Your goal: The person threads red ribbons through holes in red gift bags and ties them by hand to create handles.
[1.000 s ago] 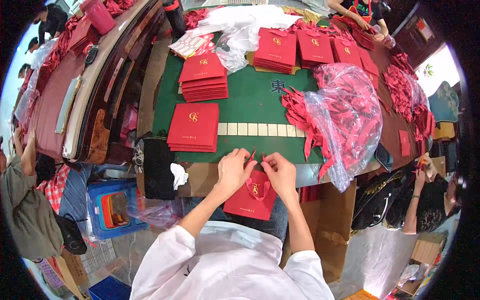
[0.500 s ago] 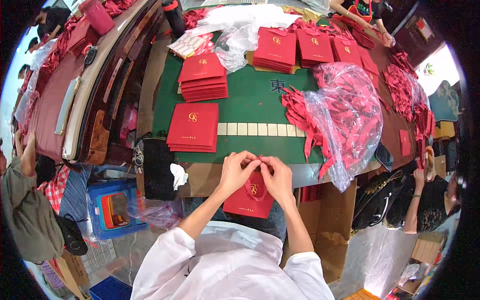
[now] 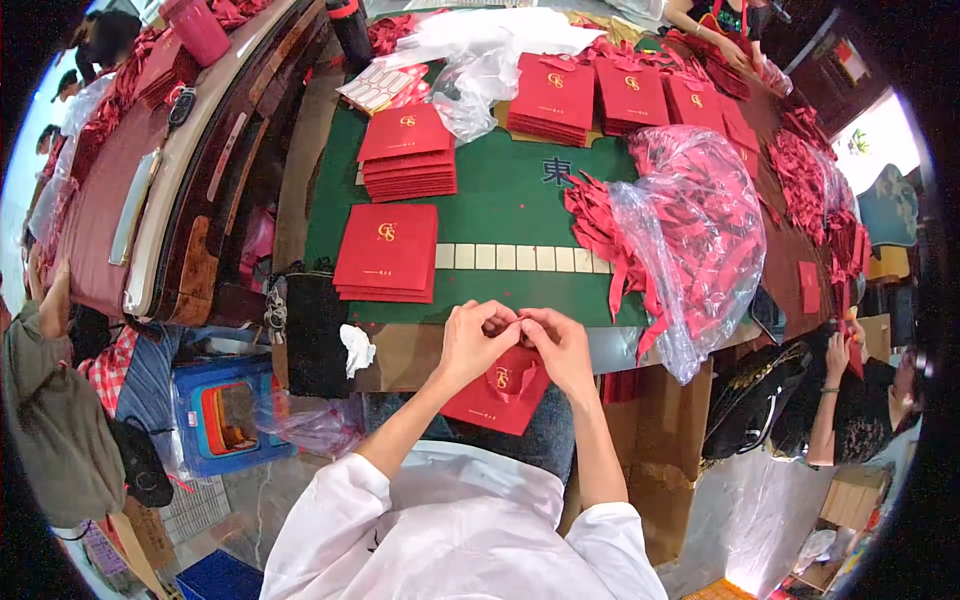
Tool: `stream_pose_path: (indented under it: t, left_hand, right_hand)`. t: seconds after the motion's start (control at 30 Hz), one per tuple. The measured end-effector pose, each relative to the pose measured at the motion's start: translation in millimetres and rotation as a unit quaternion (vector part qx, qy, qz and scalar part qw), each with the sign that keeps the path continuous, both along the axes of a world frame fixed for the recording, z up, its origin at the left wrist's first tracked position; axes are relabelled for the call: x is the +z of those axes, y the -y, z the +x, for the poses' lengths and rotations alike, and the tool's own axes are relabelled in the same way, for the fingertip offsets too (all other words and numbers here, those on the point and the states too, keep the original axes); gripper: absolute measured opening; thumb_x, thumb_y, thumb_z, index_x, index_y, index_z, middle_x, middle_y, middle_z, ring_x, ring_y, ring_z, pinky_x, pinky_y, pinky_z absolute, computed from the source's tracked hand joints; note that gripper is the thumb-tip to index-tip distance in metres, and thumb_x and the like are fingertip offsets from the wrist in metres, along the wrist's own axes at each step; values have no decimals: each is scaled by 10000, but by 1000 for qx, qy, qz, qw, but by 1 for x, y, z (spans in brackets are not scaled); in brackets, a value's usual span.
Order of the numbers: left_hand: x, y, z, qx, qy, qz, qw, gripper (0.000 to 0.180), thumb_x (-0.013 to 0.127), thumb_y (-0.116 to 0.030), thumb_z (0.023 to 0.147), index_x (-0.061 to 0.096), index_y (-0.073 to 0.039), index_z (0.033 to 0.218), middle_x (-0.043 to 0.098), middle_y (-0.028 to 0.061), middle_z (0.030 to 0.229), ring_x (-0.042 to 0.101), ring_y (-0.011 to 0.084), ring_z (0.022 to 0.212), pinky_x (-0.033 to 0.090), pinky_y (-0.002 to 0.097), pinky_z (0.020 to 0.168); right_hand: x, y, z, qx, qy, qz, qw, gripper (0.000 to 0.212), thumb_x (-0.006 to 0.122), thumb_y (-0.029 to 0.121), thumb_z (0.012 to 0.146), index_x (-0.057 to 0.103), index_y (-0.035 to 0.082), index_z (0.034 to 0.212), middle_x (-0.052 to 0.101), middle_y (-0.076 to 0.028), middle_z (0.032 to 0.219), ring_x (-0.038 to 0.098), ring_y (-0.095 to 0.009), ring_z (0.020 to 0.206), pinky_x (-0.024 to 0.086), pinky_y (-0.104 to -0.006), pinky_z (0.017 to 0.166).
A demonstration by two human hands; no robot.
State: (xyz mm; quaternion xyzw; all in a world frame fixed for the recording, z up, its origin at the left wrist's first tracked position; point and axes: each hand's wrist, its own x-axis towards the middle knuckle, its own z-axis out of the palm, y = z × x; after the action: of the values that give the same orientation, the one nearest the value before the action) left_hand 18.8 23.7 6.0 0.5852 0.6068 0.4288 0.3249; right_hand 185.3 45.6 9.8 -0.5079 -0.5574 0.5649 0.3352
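A red gift bag (image 3: pixel 487 411) with a gold emblem hangs at my lap, tilted slightly, below the table's front edge. My left hand (image 3: pixel 474 340) and my right hand (image 3: pixel 562 350) meet at its top, fingertips pinched together. A thin red ribbon (image 3: pixel 518 381) loops down over the bag's front from between the fingers. The exact spot where the fingers grip is partly hidden by the thumbs. Beyond my left hand, a low stack of the same bags (image 3: pixel 385 262) lies on the green tabletop (image 3: pixel 500 205).
A clear plastic sack of red ribbons (image 3: pixel 700 230) lies at the table's right. More bag stacks (image 3: pixel 405 150) stand farther back, beside crumpled plastic (image 3: pixel 470 90). A crumpled white tissue (image 3: pixel 356 350) is at the front edge. Co-workers sit left and right.
The bag's lower end has swung a little to the left and turned, and the ribbon loop shows more at its right. Both hands stay nearly in place, still pinched together.
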Motion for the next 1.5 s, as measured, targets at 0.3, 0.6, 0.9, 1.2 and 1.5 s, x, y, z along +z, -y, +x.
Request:
stream_pose_path:
  t: [0.3, 0.6, 0.9, 1.2, 1.5]
  left_hand:
    - [-1, -2, -6, -66, -85, 33, 994, 199, 786, -174, 811, 725, -25, 927, 724, 97, 849, 682, 187, 774, 552, 321, 707]
    - [4, 26, -31, -179, 127, -121, 968, 733, 816, -113, 771, 407, -60, 1378, 636, 109, 1131, 625, 194, 1077, 498, 350, 946]
    - [28, 57, -41, -188, 164, -127, 960, 682, 825, -37, 741, 423, -50, 1292, 568, 64, 1178, 559, 143, 1099, 465, 326, 969]
    - [26, 74, -45, -206, 201, -135, 948, 613, 816, -34, 764, 430, -57, 1240, 586, 58, 1144, 565, 141, 1103, 463, 325, 974]
    - [29, 66, -41, -196, 170, -125, 958, 633, 826, -52, 765, 443, -44, 1270, 594, 59, 1173, 561, 143, 1128, 453, 331, 1002]
  right_hand:
    - [-3, -8, 3, -6, -42, 7, 999, 155, 638, 141, 963, 706, 2, 973, 668, 11, 768, 588, -48, 680, 470, -211, 611]
    - [6, -25, 13, -22, -61, -9, 998, 156, 644, 184, 961, 713, 43, 959, 643, 47, 760, 536, -19, 664, 388, -196, 561]
    - [16, -35, 9, 12, -27, 25, 999, 154, 655, 153, 958, 690, 5, 933, 657, 26, 799, 578, -47, 732, 480, -227, 675]
    - [18, -39, 14, 10, -47, 44, 998, 134, 637, 136, 961, 672, 16, 911, 642, 45, 788, 555, -30, 699, 456, -214, 645]
    - [-14, -58, 8, -12, -10, 48, 999, 161, 649, 167, 951, 667, 20, 886, 628, 47, 759, 550, -35, 674, 445, -212, 620]
